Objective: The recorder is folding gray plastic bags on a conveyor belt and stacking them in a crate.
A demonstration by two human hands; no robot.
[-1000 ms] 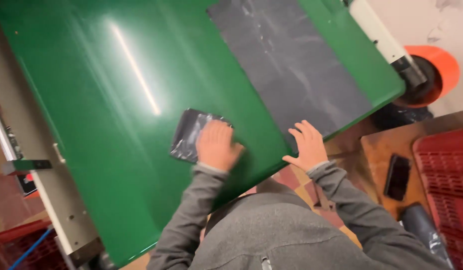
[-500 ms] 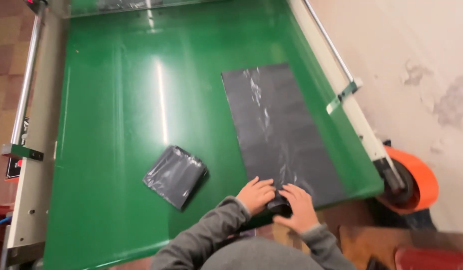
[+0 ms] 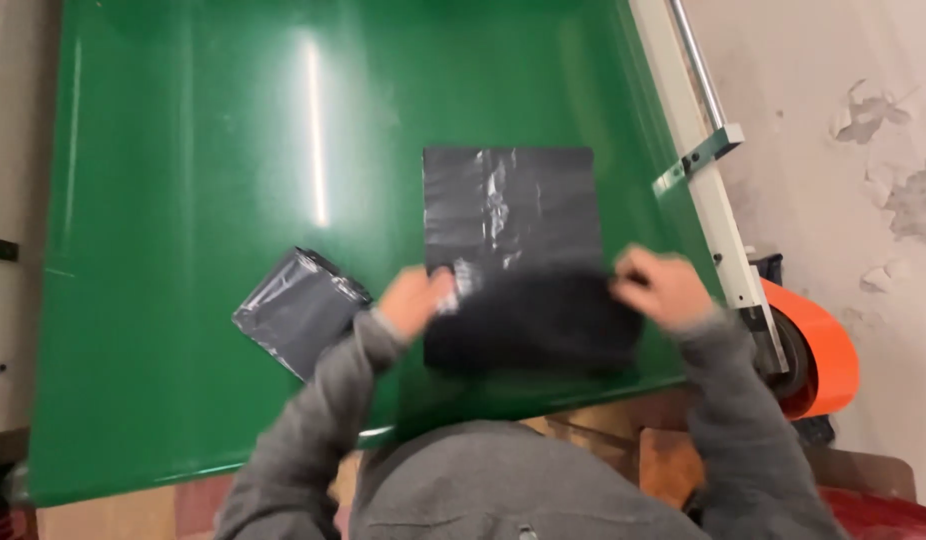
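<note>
**A:** I watch from the desk here. What do the hands do on your screen?

**B:** Both hold the flat black bag (image 3: 513,205). The left hand (image 3: 415,300) has its fingers closed on the near left corner. The right hand (image 3: 663,290) grips the near right corner the same way, as far as I can tell, because it is blurred.

**A:** And where does the bag lie?

**B:** On the green belt (image 3: 183,150), between the hands and reaching away from them. The far part is flat. The near part, between the two hands, is lifted and looks dark and blurred, so I cannot tell how far it is turned over.

**A:** So which step do I call this?

**B:** I judge it is the first fold, with the near edge lifted over the flat part. It is not pressed down yet.

**A:** Anything else close by?

**B:** A small folded packet (image 3: 298,310) of the same black film lies just left of the left hand, apart from the bag. The white rail (image 3: 703,190) runs beyond the right hand, and an orange roller (image 3: 828,360) sits to the right of that wrist.

**A:** What does the fold need from me?

**B:** In my opinion the two hands must travel level, so the lifted edge lands square on the flat part. The film is thin and slippery, so the grip should stay firm until the crease can be pressed
</note>
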